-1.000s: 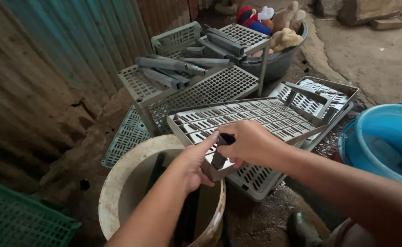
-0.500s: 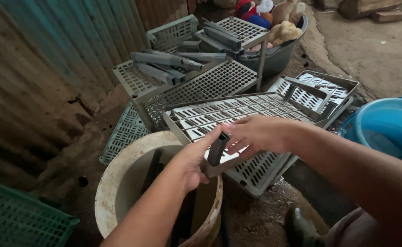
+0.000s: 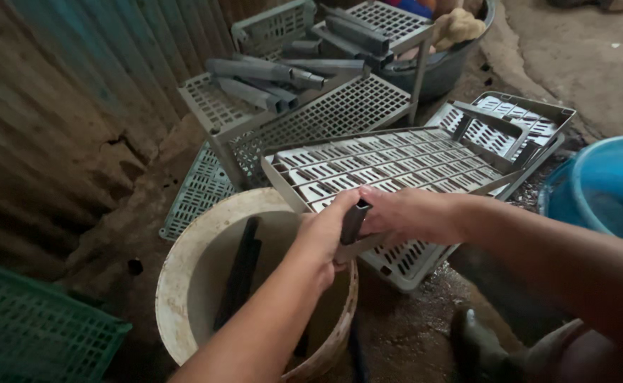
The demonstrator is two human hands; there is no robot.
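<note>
My left hand (image 3: 323, 234) and my right hand (image 3: 409, 213) meet over the near corner of a grey slotted plastic tray (image 3: 389, 162). Between them stands a short dark square tube (image 3: 353, 221), upright at the tray's corner; both hands close around it, the left from below and the right from the side. The tray leans on the rim of a dirty cream bucket (image 3: 184, 262). Inside the bucket another dark tube (image 3: 240, 273) leans against the wall.
More grey slotted trays (image 3: 340, 113) and grey tubes (image 3: 255, 74) are stacked behind against a corrugated metal wall (image 3: 63, 106). A blue tub (image 3: 602, 184) sits at right, a green crate (image 3: 28, 333) at lower left, a grey basin (image 3: 439, 67) at the back. A dark boot (image 3: 478, 347) stands on wet ground.
The dark tube has turned from lying low under my right hand to standing upright at the tray corner. My left hand has closed in around it.
</note>
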